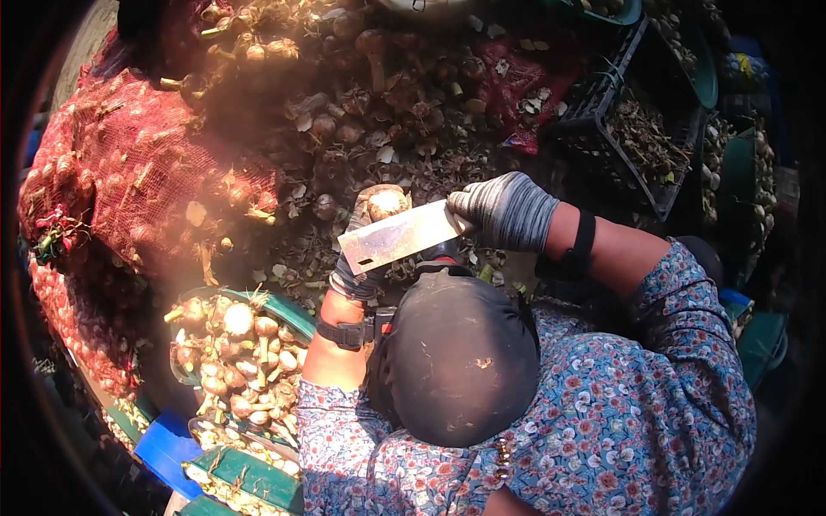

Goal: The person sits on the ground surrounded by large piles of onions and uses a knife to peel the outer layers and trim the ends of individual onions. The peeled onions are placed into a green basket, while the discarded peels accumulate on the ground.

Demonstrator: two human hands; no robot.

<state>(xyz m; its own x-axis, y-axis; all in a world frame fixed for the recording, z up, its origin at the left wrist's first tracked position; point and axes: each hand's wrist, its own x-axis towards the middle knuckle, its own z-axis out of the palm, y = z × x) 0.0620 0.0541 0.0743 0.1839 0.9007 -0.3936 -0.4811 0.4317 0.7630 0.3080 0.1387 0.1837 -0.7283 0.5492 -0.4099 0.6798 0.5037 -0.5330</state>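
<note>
My left hand [362,271], in a grey knit glove, grips a garlic bulb [387,203] with its pale cut-looking face up. The other glove, my right hand [506,209], is closed on the near end of a cleaver [403,235]. Its broad rectangular blade, with a small hole near one corner, slants across in front of my left hand, hiding part of its fingers. Whether blade and bulb touch I cannot tell. Between my arms rises my dark-covered knee [458,361]. To the left of it, a green tub [290,316] is heaped with trimmed garlic bulbs [242,361].
Red mesh sacks [139,155] full of garlic bulge on the left. Loose bulbs and dry husks [387,135] cover the ground ahead. A black plastic crate [610,132] holding trimmings leans at right. Green containers [248,474] and a blue one [168,451] stand at lower left.
</note>
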